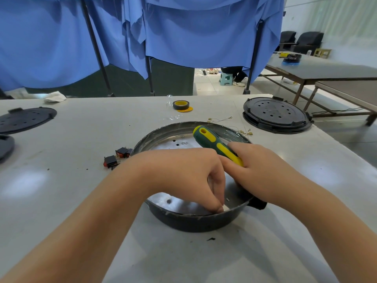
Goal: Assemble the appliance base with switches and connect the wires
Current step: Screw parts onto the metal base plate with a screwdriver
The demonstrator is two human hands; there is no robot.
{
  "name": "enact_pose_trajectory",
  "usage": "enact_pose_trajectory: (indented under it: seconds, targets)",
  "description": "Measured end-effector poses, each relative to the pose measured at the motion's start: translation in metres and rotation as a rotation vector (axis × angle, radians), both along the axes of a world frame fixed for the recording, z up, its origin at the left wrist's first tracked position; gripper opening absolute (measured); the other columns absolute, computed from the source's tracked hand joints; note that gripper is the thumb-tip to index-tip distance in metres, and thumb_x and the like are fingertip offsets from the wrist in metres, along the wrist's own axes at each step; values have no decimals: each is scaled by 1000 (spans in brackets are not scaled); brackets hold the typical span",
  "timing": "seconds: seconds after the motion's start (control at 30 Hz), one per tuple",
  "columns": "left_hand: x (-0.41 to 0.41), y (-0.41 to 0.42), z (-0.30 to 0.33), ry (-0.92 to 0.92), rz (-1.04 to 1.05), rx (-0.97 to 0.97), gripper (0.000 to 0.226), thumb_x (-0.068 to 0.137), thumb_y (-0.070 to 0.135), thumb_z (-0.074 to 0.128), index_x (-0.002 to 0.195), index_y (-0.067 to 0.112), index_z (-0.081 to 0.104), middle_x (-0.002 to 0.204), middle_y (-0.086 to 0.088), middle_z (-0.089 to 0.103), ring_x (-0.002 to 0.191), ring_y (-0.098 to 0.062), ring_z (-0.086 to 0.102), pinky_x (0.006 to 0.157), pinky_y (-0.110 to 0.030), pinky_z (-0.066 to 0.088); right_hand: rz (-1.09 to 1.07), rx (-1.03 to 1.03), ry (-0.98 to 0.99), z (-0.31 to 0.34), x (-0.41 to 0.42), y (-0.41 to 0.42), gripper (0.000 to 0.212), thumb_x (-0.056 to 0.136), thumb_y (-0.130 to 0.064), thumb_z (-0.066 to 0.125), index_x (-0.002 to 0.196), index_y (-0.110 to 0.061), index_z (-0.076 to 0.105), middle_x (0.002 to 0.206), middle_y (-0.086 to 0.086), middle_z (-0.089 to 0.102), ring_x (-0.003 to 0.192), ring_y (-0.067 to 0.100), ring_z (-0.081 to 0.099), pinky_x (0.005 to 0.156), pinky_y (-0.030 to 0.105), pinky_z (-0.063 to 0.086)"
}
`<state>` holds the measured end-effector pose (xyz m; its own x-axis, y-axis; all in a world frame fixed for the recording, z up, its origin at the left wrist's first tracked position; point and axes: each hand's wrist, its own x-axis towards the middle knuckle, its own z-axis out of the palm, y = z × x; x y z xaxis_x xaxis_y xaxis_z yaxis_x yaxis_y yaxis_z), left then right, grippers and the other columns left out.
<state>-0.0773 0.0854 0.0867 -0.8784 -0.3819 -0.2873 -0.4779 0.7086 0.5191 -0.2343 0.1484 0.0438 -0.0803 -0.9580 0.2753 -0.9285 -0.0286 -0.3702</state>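
Round dark appliance base with a shiny perforated metal inner plate (175, 145) sitting on the pale grey table (67, 180), directly below both hands. Left hand (183, 172) reaching down inside the near rim, fingers (217, 201) curled and pinched together on something small and pale against the inner wall; too hidden to name. Right hand (259, 166) just beside it, touching it, wrapped round the green-and-yellow-handled screwdriver (216, 144). Handle's long axis slanting up and away to the left, so the hidden tip probably pointing down toward the near rim, close to the left fingertips. Judged step: fixing a part at the near wall, with the left pinch steadying and the driver tip needing to meet that same spot. Two black rocker switches with red faces (117, 157) lying on the table just left of the base, nearer the left hand, not yet fitted. Thin wires with brass terminals (230, 124) beyond the far rim, nearer the right hand.
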Motion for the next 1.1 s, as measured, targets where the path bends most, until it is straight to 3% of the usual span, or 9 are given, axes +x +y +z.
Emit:
enact_pose_trajectory:
  seconds: [0.27, 0.33, 0.4, 0.47, 0.57, 0.87, 0.93, 1.0, 1.1]
  targets:
    - [1, -1, 1, -30, -31, 3, 7, 80, 25, 72, 81, 29, 77, 72, 19, 69, 69, 1, 62, 48, -6, 41, 2, 14, -11, 0, 0, -1, 43, 81, -67, 30, 66, -27, 40, 58, -7, 48, 55, 7, 46, 52, 28, 32]
    - [2, -2, 1, -25, -29, -16, 5, 79, 27, 72, 80, 28, 77, 74, 17, 70, 75, -4, 64, 63, -15, 52, 1, 17, -15, 0, 0, -1, 43, 81, -66, 31, 67, -27, 41, 58, -7, 48, 54, 7, 45, 52, 28, 33]
    - [1, -3, 0, -22, -13, -25, 5, 79, 29, 73, 79, 26, 76, 76, 11, 71, 79, -10, 66, 76, -32, 57, 1, 21, -15, 0, 0, 0, 43, 81, -66, 31, 68, -27, 42, 59, -7, 48, 55, 7, 45, 53, 28, 34]
    - [1, -2, -1, -16, -3, -19, 6, 79, 30, 73, 78, 25, 76, 76, 10, 70, 76, -9, 65, 64, -25, 56, 1, 23, -11, 0, 0, 0, 42, 82, -65, 32, 68, -27, 41, 59, -7, 48, 54, 7, 46, 52, 28, 34]
    - [-1, -1, -2, -16, 0, 22, 5, 81, 24, 72, 78, 21, 76, 74, 10, 69, 64, 1, 57, 42, -6, 37, -3, 14, -8, 2, 1, 0, 43, 80, -66, 30, 65, -27, 39, 58, -7, 48, 54, 7, 45, 51, 28, 30]
    - [-1, -3, -1, -14, -6, 25, 6, 80, 25, 75, 82, 19, 76, 75, 8, 70, 69, -1, 60, 40, -4, 35, -12, 20, -31, 1, 1, 1, 43, 82, -66, 32, 67, -26, 42, 59, -6, 51, 55, 7, 48, 52, 30, 36]
    - [-1, -4, -2, -18, -13, 13, 7, 79, 28, 76, 81, 21, 75, 75, 10, 70, 74, -3, 62, 47, -8, 42, -13, 23, -71, 1, 0, 0, 45, 81, -67, 33, 70, -25, 46, 60, -4, 56, 55, 9, 52, 54, 33, 43]
    - [1, -5, -1, -10, -21, 10, 7, 78, 30, 77, 81, 24, 74, 75, 14, 70, 74, -1, 63, 65, -15, 52, -11, 12, -157, 1, -1, 0, 46, 81, -66, 37, 74, -23, 50, 59, -2, 60, 51, 7, 54, 53, 33, 46]
    - [4, -8, 5, -6, -35, 50, 9, 79, 25, 77, 87, 28, 73, 77, 15, 72, 77, -6, 67, 80, -39, 57, 1, -28, -318, 3, -3, -1, 43, 82, -63, 41, 76, -23, 53, 59, -1, 64, 46, 5, 53, 47, 25, 44]
